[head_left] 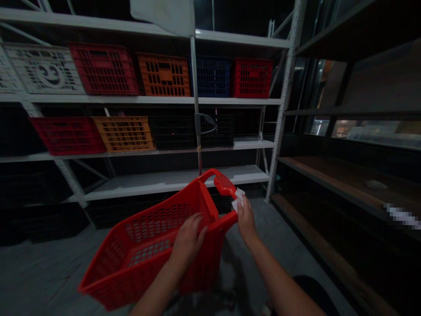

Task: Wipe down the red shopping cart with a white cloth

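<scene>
While the left hand (189,239) curls its fingers down over the near side wall of a red plastic shopping basket (154,239), gripping the mesh rim, the right hand (246,221) pinches a crumpled white cloth (238,198) between fingers and thumb, pressing it against the basket's far corner, just beside the red carrying handle (224,184). The basket is held up in front of the person, tilted, above the grey concrete floor (42,272), with its handle end pointing far and slightly right.

Just beyond the handle, a thin metal pole (196,101) stands upright, with a dark loop grip (205,123) on it. Behind it, a white steel shelving rack (171,100) fills the far side. On its upper shelf stand a white crate (44,69), a red crate (103,69), an orange crate (163,75), a navy crate (210,77) and another red crate (252,77), side by side. The shelf below carries a red crate (67,136), an orange crate (123,134) and black crates (174,131). The lowest white shelf (171,182) shows directly beyond the basket. To the right, dark wooden shelves (329,184) run along near the window glass (371,134).
</scene>
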Demonstrator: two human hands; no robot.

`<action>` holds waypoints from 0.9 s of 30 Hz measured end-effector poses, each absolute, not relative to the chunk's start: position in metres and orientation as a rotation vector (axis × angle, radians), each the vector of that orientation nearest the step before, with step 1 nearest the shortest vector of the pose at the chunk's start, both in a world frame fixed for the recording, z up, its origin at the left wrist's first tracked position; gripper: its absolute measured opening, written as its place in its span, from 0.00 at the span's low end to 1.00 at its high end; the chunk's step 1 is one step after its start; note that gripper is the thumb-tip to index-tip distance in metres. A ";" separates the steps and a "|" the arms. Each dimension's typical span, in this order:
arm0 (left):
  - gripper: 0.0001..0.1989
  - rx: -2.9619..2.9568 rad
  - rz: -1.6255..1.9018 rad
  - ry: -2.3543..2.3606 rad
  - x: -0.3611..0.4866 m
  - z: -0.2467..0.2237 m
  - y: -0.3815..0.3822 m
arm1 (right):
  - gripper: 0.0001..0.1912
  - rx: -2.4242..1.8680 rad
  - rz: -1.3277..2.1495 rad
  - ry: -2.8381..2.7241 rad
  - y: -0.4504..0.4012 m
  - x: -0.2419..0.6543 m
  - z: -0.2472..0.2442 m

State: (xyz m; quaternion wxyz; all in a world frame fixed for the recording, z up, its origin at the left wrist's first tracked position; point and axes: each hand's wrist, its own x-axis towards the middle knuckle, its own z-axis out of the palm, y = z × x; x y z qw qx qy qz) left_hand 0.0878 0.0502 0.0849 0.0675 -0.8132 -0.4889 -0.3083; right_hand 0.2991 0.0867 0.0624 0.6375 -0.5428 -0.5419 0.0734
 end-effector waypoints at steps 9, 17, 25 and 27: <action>0.30 -2.608 -0.370 -1.609 0.142 0.119 0.037 | 0.20 -0.915 0.325 -1.573 0.052 0.290 0.074; 0.30 -2.585 -0.277 -1.610 0.122 0.123 0.033 | 0.25 -0.758 0.673 -1.488 0.114 0.298 0.094; 0.25 -2.660 -0.343 -1.485 0.101 0.119 0.033 | 0.16 -0.718 0.247 -1.778 0.025 0.273 0.077; 0.25 -2.706 -0.373 -1.454 0.097 0.120 0.032 | 0.16 -0.662 0.165 -1.901 0.029 0.279 0.079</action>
